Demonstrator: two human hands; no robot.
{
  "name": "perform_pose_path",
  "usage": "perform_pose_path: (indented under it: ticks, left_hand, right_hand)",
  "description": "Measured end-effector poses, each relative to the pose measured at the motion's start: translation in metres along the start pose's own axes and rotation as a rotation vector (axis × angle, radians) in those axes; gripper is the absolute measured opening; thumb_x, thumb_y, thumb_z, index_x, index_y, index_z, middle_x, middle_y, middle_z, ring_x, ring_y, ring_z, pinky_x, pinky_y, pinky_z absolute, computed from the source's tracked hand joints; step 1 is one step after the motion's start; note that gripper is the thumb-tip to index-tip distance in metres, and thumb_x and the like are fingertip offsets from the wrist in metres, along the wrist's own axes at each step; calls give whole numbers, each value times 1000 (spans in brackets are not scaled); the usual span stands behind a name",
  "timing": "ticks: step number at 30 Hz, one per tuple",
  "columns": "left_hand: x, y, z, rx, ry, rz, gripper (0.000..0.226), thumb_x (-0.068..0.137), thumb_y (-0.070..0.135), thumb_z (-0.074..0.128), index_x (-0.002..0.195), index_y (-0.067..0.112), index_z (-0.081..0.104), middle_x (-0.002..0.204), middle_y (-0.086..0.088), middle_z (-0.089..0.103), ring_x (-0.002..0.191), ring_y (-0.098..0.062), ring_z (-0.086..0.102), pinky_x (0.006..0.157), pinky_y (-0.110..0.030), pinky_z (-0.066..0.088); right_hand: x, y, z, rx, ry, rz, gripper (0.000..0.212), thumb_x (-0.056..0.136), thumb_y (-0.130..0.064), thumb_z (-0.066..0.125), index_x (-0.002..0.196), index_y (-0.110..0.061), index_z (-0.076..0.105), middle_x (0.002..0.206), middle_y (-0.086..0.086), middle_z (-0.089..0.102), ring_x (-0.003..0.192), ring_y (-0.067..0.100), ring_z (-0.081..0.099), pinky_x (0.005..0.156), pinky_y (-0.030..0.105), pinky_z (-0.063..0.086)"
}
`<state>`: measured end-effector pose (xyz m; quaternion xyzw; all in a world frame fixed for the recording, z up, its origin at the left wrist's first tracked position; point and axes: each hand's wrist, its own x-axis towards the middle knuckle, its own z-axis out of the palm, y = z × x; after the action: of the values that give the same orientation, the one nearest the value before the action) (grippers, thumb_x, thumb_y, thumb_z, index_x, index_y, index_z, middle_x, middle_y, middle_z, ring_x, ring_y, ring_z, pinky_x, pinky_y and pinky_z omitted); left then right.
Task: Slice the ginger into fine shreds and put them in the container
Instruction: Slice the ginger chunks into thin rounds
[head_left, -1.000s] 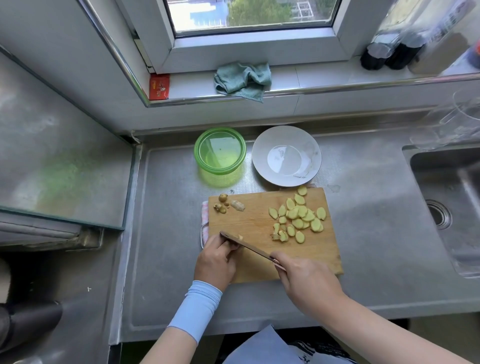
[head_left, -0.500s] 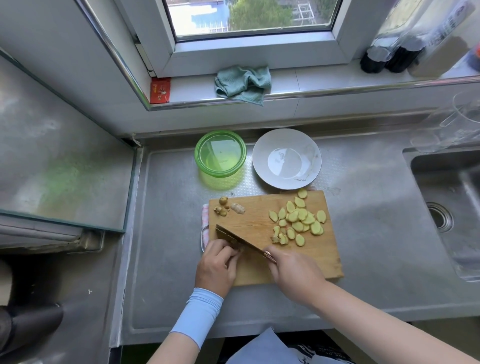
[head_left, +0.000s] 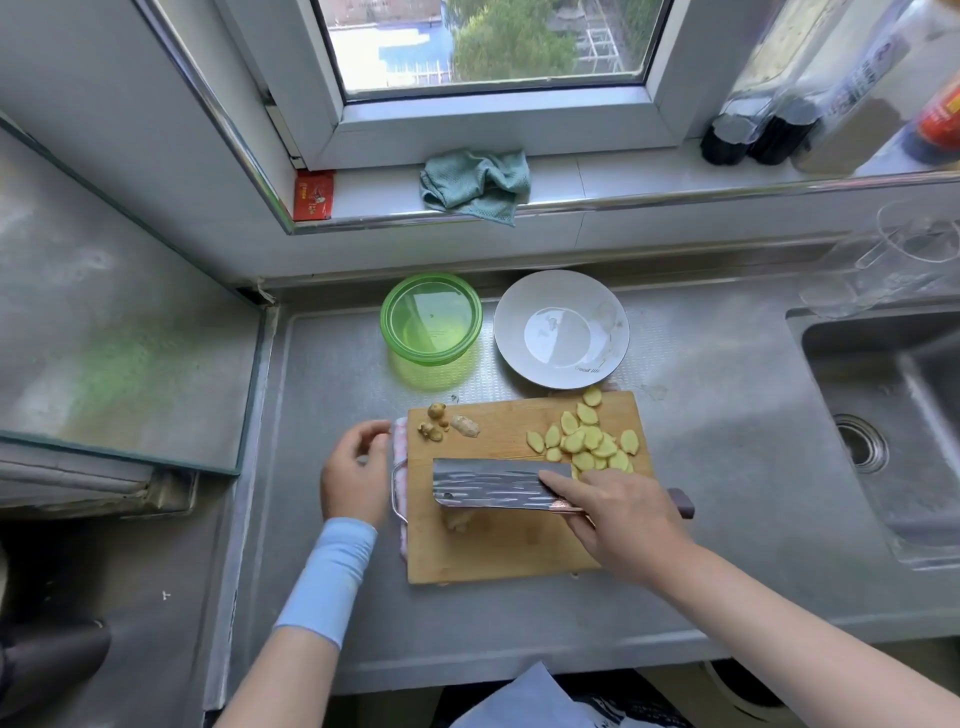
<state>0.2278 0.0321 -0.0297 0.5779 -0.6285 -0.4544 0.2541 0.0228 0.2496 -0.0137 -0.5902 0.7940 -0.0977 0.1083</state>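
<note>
A wooden cutting board (head_left: 509, 551) lies on the steel counter. Several pale yellow ginger slices (head_left: 587, 439) are heaped at its far right. Knobbly ginger trimmings (head_left: 447, 422) sit at its far left corner. My right hand (head_left: 618, 514) grips a cleaver (head_left: 493, 483), whose broad blade lies flat over the board's middle, index finger along the blade. A small ginger piece (head_left: 460, 519) peeks out under the blade's near edge. My left hand (head_left: 356, 478) hovers beside the board's left edge, fingers loosely curled, holding nothing. A green container (head_left: 431, 319) stands behind the board.
A white plate (head_left: 561, 330) sits right of the green container. A sink (head_left: 883, 431) lies at the right, with clear glassware (head_left: 904, 260) behind it. On the windowsill are a teal cloth (head_left: 475, 182) and dark bottles (head_left: 753, 130). A glass-topped stove surface (head_left: 104, 332) is at the left.
The cleaver turned from cutting edge-down to lying flat over the board. My left hand let go of the ginger and moved left off the board.
</note>
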Motion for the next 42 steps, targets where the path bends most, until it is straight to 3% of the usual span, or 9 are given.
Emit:
perform_pose_path:
  ticks: [5, 8, 10, 14, 17, 21, 27, 33, 42]
  left_hand:
    - [12, 16, 27, 359, -356, 8, 27, 90, 23, 65, 74, 44, 66, 112, 1, 71, 93, -17, 66, 92, -32, 51]
    - [0, 14, 45, 677, -475, -42, 8, 83, 42, 60, 81, 46, 66, 140, -3, 57, 136, -22, 46, 106, -31, 41]
    - [-10, 15, 57, 886, -507, 63, 18, 77, 50, 61, 88, 38, 68, 118, 5, 70, 146, -22, 29, 121, -36, 20]
    - [-17, 15, 69, 1041, -407, 217, 16, 71, 53, 59, 76, 38, 63, 82, 11, 70, 110, -13, 60, 121, -45, -12]
    - [-11, 20, 65, 983, -338, 252, 15, 85, 41, 59, 88, 34, 72, 94, 8, 72, 114, -16, 57, 122, -35, 8]
    - [12, 24, 49, 759, -171, 250, 12, 86, 34, 69, 95, 29, 75, 101, 3, 72, 106, -24, 59, 91, -33, 42]
    - [45, 27, 37, 674, -273, 216, 10, 84, 33, 73, 94, 34, 75, 100, 11, 69, 106, -17, 57, 86, -29, 44]
    - [67, 15, 27, 474, -257, 263, 13, 88, 26, 71, 101, 26, 75, 95, 8, 66, 88, -17, 56, 86, -35, 49]
    - [80, 1, 37, 610, -436, 295, 19, 90, 34, 69, 107, 28, 76, 109, 6, 65, 113, -19, 48, 98, -30, 39]
  right_hand:
    - [1, -5, -6, 41, 79, 236, 46, 80, -31, 80, 123, -40, 68, 80, -11, 68, 70, 19, 66, 52, 28, 41]
    - [3, -7, -13, 197, 35, 405, 41, 95, -35, 60, 133, -48, 58, 107, -11, 72, 94, 22, 66, 71, 33, 48]
    - [5, -5, -17, 249, -8, 455, 40, 97, -36, 55, 134, -51, 55, 108, -10, 71, 97, 23, 64, 74, 34, 49]
    - [10, -4, -18, 321, -72, 534, 36, 98, -39, 54, 131, -53, 57, 110, -12, 71, 103, 22, 63, 77, 32, 47]
    - [14, -3, -14, 396, -127, 572, 34, 97, -45, 53, 129, -54, 57, 119, -18, 68, 112, 19, 61, 86, 32, 48]
    - [19, -5, -10, 456, -135, 566, 24, 96, -44, 53, 116, -53, 63, 99, -20, 70, 98, 15, 62, 80, 30, 48]
    - [37, -20, -10, 514, -183, 562, 26, 96, -40, 52, 72, -52, 53, 65, -12, 55, 75, 16, 54, 68, 35, 43]
    - [49, -26, -13, 521, -221, 575, 28, 96, -41, 52, 70, -53, 52, 65, -11, 58, 73, 13, 57, 65, 33, 42]
    - [52, -31, -15, 550, -238, 594, 23, 96, -40, 53, 74, -39, 56, 69, -9, 63, 73, 13, 59, 68, 34, 46]
